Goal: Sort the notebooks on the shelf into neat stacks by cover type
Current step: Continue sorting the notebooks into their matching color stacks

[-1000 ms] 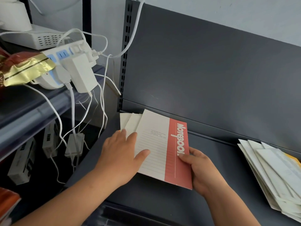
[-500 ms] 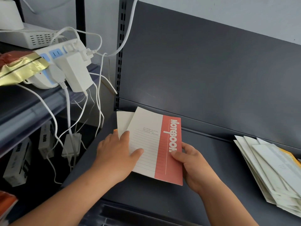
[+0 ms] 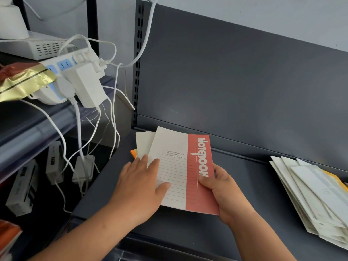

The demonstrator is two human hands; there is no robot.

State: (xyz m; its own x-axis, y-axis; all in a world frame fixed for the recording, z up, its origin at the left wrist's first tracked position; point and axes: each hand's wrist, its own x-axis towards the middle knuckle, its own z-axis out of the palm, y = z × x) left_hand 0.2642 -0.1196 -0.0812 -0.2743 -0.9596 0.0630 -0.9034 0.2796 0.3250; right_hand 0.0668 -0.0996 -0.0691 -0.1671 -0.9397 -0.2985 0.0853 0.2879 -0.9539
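Note:
A cream notebook with a red band [image 3: 177, 166] reading "NOTEBOOK" lies on top of a small stack at the left of the dark shelf [image 3: 244, 185]. Cream covers [image 3: 144, 142] and an orange corner [image 3: 134, 153] stick out from under it. My left hand [image 3: 140, 187] rests flat on the left side of the stack, fingers straight, thumb on the lined cover. My right hand [image 3: 219, 193] grips the top notebook's red right edge, thumb on top. A loose, fanned pile of pale notebooks [image 3: 316, 194] lies at the right, a yellow cover among them.
The shelf's dark back panel [image 3: 244, 81] rises behind the stacks. On the neighbouring shelf at left sit a power strip [image 3: 62, 65] with a white adapter [image 3: 88, 85], hanging white cables [image 3: 114, 119], a white box [image 3: 35, 46] and a gold foil packet [image 3: 22, 80].
The lower cream covers show less beneath the top notebook than a second ago. Both hands stay on the stack in much the same grip.

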